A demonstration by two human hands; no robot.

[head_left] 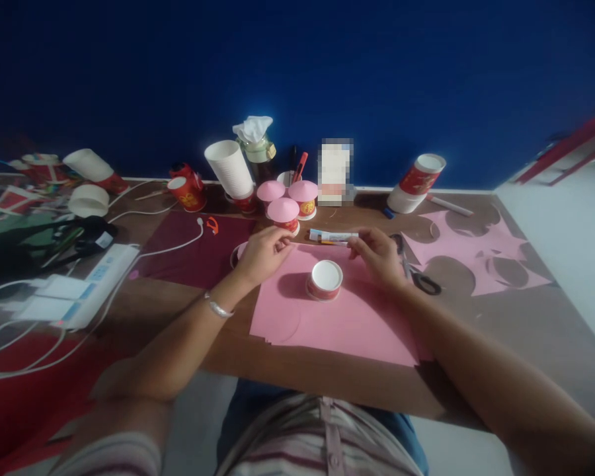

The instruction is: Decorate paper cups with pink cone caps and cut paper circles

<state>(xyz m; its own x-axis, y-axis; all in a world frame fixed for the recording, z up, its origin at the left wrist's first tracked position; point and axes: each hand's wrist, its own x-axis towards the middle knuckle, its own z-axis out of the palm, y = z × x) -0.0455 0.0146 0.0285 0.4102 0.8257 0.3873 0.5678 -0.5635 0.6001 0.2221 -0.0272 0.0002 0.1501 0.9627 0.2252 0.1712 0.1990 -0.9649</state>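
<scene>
On a stack of pink paper sheets point(287, 317) stands a short cut-down paper cup point(326, 277), its white round face up. My right hand point(377, 254) is closed at the right end of a white-and-blue tube point(330, 236), its thumb and forefinger at the tip. My left hand point(268, 251) has its fingers curled together at the paper's back edge; whatever may be between them is hidden. Just behind it, red cups topped with pink paper cones point(283, 210) stand in a close group. Black-handled scissors point(424, 281) lie beside my right wrist, partly hidden by the hand.
Pink paper scraps with round cut-outs point(476, 248) lie at the right. Stacked white cups point(231, 170), a tissue holder point(256, 149) and a red-and-white cup stack point(416, 185) line the wall. A white power strip point(99, 287) with trailing cables lies left, near a dark red sheet point(178, 248).
</scene>
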